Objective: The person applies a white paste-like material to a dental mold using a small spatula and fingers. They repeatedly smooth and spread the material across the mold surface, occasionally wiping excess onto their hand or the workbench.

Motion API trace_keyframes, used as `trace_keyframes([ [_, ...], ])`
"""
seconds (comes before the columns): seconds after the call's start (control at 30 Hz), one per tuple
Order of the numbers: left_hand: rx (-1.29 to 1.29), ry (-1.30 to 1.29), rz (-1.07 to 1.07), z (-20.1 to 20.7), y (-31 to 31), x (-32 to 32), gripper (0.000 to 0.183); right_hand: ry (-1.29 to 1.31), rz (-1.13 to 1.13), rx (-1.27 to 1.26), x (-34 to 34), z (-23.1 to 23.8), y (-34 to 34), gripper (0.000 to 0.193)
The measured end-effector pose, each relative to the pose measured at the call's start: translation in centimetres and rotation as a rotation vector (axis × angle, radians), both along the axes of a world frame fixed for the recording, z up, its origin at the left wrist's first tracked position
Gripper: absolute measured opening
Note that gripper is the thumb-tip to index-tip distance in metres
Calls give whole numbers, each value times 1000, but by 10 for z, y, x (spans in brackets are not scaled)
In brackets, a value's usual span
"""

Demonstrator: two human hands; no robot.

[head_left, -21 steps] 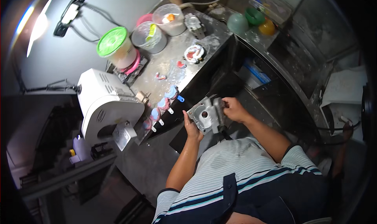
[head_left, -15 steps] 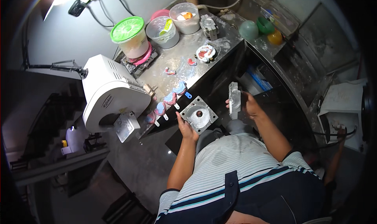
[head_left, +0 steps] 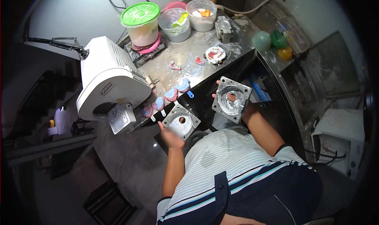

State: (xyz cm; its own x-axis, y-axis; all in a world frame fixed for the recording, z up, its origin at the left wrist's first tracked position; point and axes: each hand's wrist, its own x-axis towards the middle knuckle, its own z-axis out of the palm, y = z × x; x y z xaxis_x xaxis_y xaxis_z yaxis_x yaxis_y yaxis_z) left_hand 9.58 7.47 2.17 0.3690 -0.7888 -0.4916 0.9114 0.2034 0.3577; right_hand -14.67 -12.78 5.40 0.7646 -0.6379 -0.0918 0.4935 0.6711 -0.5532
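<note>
White residue dusts the grey worktop (head_left: 185,53) along the wall, where a green-lidded tub (head_left: 143,32), two open tubs (head_left: 173,32) and a closed metal flask (head_left: 224,31) stand near the back. Four dental impression trays (head_left: 159,103) line the front edge beside a white bench machine (head_left: 103,73), and a round plaster mass (head_left: 215,56) sits farther right.

Off the bench, in front of the striped shirt (head_left: 221,150), two square flask halves are held apart, hollows facing up toward the camera. The left hand (head_left: 172,138), blurred, supports the lower left half (head_left: 188,127) at its near corner, thumb along the edge; its other fingers cannot be made out. The right hand (head_left: 248,112) grips the higher right half (head_left: 226,106) from behind, with fingertips curled past its left edge and what looks like a finger showing through the central hole.

Handling the pair well, I judge, means keeping fingers on the outer edges and undersides, so the rims and corner holes remain open to inspection. Both hollows carry whitish residue; tilting each toward the light should reveal crumbs on the flat faces. Such metal is probably heavy, so the left half deserves a fuller grip than one corner, well clear of the impression trays.
</note>
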Motion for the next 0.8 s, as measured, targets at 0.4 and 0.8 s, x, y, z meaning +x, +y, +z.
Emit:
trace_keyframes([
  [0.4, 7, 15, 329, 11, -30, -7, 73, 333, 337, -45, 50, -24, -96, 43],
  [0.8, -249, 195, 225, 19, -126, -32, 87, 253, 497, -546, 127, -20, -160, 55],
])
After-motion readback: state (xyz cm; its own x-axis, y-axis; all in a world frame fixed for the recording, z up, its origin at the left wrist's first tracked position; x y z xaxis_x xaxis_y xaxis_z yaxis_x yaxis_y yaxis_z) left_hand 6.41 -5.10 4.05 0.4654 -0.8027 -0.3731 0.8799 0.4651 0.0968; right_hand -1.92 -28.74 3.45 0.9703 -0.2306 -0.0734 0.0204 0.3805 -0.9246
